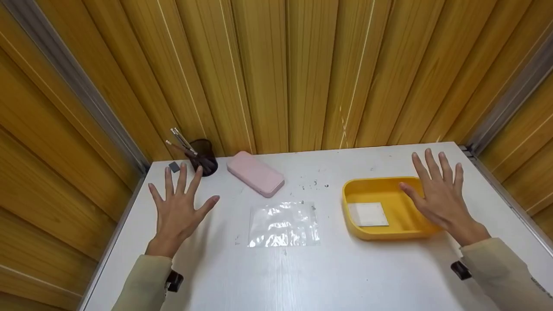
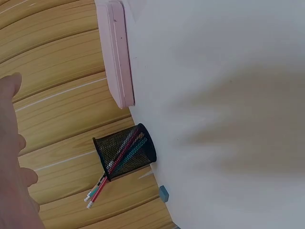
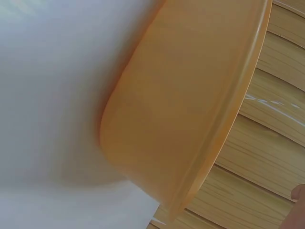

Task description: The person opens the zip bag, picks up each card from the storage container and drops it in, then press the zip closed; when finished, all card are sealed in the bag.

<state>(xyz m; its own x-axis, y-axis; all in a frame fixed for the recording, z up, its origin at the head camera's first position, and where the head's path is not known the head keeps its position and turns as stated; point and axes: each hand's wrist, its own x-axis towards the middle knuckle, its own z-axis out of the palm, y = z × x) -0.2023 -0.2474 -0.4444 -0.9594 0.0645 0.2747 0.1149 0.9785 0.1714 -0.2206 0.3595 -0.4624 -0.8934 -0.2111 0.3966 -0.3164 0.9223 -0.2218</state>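
**While our right hand [image 1: 440, 203] is spread over the tray [image 1: 397, 236], our left hand [image 1: 177, 214] lies well apart from it**

From the head view, the tray sits right of centre on the desk [image 1: 302, 280], its long axis running side to side; the right hand is nearer, overlapping its right end. We hold nothing: both hands are wide, fingers splayed. The tray is yellow and round-cornered, with a white card [image 1: 373, 214] inside.

In the left wrist view, we see a dark mesh cup [image 2: 112, 144] of pencils [image 2: 97, 191].

In the right wrist view, the tray's smooth outer wall shows.
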